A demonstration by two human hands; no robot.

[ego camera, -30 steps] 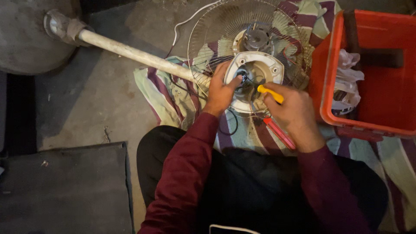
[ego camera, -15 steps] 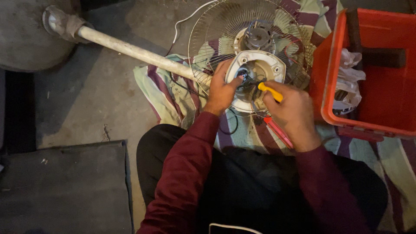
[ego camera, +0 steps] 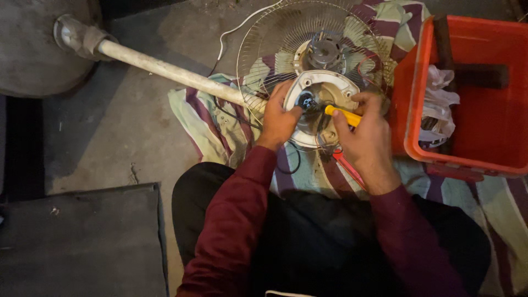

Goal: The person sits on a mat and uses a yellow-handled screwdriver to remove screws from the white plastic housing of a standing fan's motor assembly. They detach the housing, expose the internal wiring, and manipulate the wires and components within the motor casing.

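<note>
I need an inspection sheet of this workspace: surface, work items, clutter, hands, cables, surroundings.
Surface: concrete floor, striped cloth spread under the work.
Work items: round fan motor housing on wire guard; white pole lies across the floor.
Clutter: red crate with white rag.
Hands: left hand on the housing; right hand grips yellow-handled tool.
Cables: white cord; black wires.
Surroundings: dark mat.

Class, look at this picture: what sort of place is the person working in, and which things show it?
Probably an informal home or backyard repair spot: bare concrete floor, a striped cloth spread as a work mat, and a red plastic crate of bits beside a dismantled pedestal fan.
</note>
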